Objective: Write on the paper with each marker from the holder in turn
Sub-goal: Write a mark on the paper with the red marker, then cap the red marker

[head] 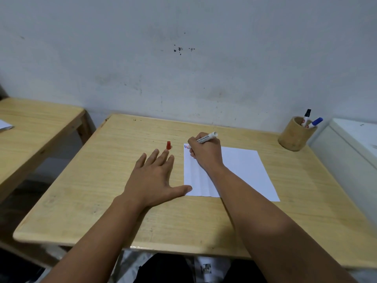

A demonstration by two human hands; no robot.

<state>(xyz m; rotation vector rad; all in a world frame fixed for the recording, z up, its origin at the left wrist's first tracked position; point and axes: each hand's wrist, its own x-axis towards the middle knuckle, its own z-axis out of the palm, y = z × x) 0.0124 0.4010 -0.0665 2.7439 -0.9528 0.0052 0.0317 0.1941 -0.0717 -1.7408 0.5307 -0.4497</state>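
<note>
A white sheet of paper (242,170) lies on the wooden desk (102,180). My right hand (206,152) grips a white marker (207,137), its tip down at the paper's far left corner, where short blue and red strokes (186,147) show. A red cap (168,145) stands upright on the desk just left of the paper. My left hand (155,176) rests flat with fingers spread beside the paper, its thumb touching the paper's near left corner. A round wooden holder (295,135) at the far right holds a black-capped marker (306,117) and a blue-capped marker (316,121).
A second wooden table (34,123) stands to the left with a bit of paper (5,126) on it. A white cabinet or box (355,152) sits against the desk's right side. A grey wall (183,58) rises right behind the desk.
</note>
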